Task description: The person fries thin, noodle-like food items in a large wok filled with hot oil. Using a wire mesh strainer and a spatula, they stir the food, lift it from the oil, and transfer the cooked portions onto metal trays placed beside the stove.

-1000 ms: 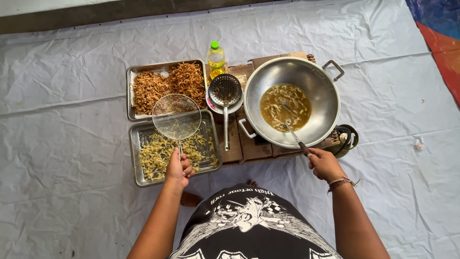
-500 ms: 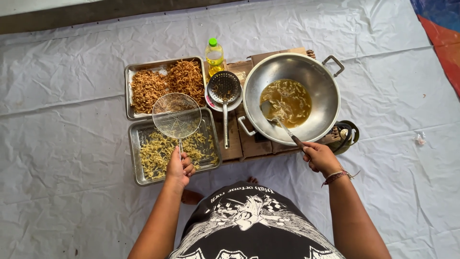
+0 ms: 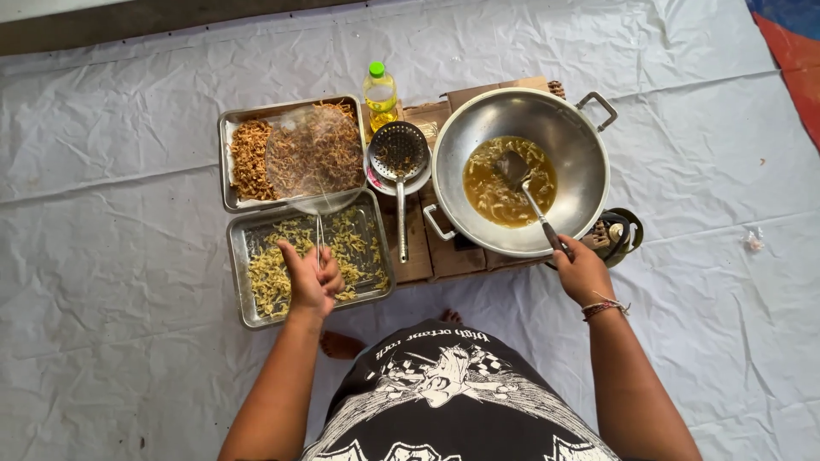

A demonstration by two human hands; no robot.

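My left hand [image 3: 309, 277] grips the thin handle of a round wire-mesh skimmer [image 3: 314, 159], whose blurred basket hovers over the far tray [image 3: 227, 162] of browned fried strips. Below my hand lies the near tray [image 3: 241, 290] of pale yellow raw strips. My right hand [image 3: 582, 269] holds the handle of a metal spatula [image 3: 518, 171]; its blade sits in the oil among frying strips in a large steel wok [image 3: 581, 162].
A perforated ladle [image 3: 401, 162] rests on a small plate between trays and wok. A bottle of yellow oil [image 3: 380, 90] stands behind it. Cardboard [image 3: 444, 256] lies under the wok, a burner knob [image 3: 619, 235] at its right. White tarp [image 3: 120, 239] covers the floor.
The skimmer's basket has swung from over the near tray to over the far tray. The spatula blade has moved from the wok's left side towards the middle of the oil.
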